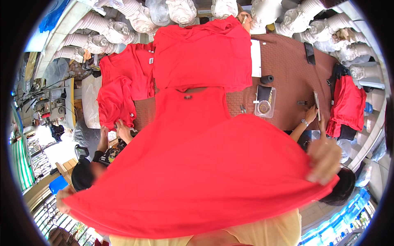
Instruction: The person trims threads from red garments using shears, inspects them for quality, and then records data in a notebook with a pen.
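Observation:
A red sleeveless top point(197, 164) is spread wide in front of me, its neck end on the table and its hem toward me. My left hand point(64, 199) is closed on the hem's left corner; most of its fingers are hidden. At the other corner my right hand point(324, 160) grips the cloth, smeared by motion. Just beyond the top's neck lies a stack of folded red garments point(203, 59). More red garments point(125, 76) lie loosely to its left, where another person's hands point(119, 130) touch them.
A brown quilted cloth point(283, 57) covers the table. On it are a dark phone point(309, 53), a black cylinder point(267, 79) and a clear box point(265, 102). At right, another person's hand point(312, 114) holds a phone-like slab near hanging red garments point(349, 102). White balusters point(180, 11) line the far side.

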A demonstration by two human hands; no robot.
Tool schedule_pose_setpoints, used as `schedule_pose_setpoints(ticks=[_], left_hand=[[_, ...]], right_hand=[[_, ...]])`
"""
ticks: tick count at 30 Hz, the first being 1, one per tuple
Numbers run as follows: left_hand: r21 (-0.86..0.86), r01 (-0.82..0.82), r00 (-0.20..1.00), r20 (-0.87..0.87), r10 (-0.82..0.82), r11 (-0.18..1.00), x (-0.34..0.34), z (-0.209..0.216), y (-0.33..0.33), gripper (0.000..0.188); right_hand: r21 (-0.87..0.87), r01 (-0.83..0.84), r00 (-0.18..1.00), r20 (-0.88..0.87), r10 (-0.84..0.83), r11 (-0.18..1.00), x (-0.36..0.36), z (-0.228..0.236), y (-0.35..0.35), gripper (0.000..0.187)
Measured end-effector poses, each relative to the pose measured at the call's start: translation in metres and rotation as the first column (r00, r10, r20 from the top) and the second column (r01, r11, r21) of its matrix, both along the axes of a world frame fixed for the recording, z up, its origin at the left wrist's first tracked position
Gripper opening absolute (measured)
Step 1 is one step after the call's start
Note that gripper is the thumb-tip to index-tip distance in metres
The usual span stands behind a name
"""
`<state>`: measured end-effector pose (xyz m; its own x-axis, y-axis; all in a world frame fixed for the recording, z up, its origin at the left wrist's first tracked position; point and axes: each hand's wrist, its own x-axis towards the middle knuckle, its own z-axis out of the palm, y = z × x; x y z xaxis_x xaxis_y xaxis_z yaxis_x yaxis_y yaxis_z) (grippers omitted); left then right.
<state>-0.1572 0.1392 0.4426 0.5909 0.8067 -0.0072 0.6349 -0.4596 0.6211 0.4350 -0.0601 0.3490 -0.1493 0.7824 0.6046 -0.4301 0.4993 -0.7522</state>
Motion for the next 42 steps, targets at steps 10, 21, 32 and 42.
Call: schedule_pose_setpoints(ticks=[10,21,32,42], left_hand=[[0.195,0.271,0.891,-0.42,-0.169,0.942,0.058,-0.121,0.185,0.035],[0.412,0.596,0.718,-0.657,-0.229,0.689,0.214,-0.298,0.364,0.015],[0.314,0.542,0.801,-0.473,-0.367,0.779,0.156,-0.29,0.346,0.031],[0.487,0.084,0.98,-0.198,0.016,0.869,0.027,-0.106,0.074,0.027]], right_hand=[[0.112,0.667,0.297,0.866,-0.401,0.736,0.028,-0.134,0.243,0.035],[0.278,0.8,0.008,0.881,-0.474,0.532,0.031,-0.264,0.36,0.033],[0.025,0.88,0.339,0.665,-0.666,0.473,-0.04,-0.16,0.188,0.041],[-0.275,0.751,0.65,0.471,-0.597,0.6,-0.051,-0.05,0.056,0.032]])
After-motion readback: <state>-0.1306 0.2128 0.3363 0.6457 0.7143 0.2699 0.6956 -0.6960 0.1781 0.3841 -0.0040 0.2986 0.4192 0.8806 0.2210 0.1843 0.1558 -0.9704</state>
